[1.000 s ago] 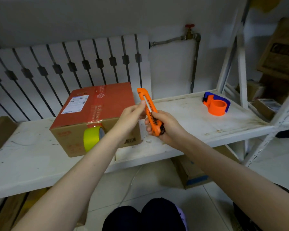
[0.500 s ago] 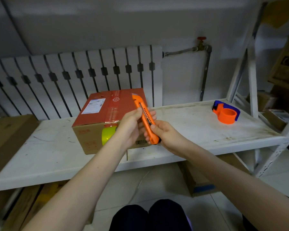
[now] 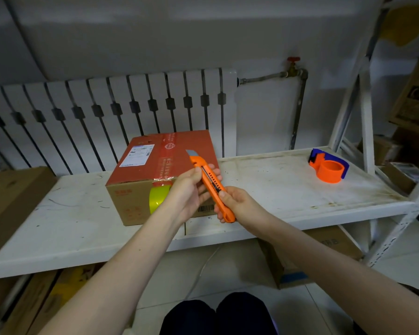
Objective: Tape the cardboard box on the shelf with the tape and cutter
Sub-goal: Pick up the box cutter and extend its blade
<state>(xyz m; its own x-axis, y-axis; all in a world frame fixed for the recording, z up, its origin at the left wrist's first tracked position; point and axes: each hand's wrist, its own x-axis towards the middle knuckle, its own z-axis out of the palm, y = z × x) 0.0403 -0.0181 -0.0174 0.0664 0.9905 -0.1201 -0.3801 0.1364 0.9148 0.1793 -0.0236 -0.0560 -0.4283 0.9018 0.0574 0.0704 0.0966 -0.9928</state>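
Observation:
A cardboard box (image 3: 140, 165) with a red top and a white label sits on the white shelf (image 3: 271, 187). A yellow tape roll (image 3: 156, 198) hangs at the box's front, joined to tape running over its top. Both hands hold an orange cutter (image 3: 209, 182) in front of the box, its short grey blade out at the upper end. My right hand (image 3: 237, 205) grips the cutter's lower handle. My left hand (image 3: 191, 187) pinches its upper part near the slider.
An orange and blue tape dispenser (image 3: 329, 169) stands at the shelf's right end. A flat brown carton (image 3: 7, 201) lies at the left. A radiator (image 3: 107, 117) runs behind the shelf. More cartons sit below the shelf and at the right.
The view shifted, so the box and hands sit further right and lower. The grey blade now sticks out of the cutter's top. Both hands keep their hold.

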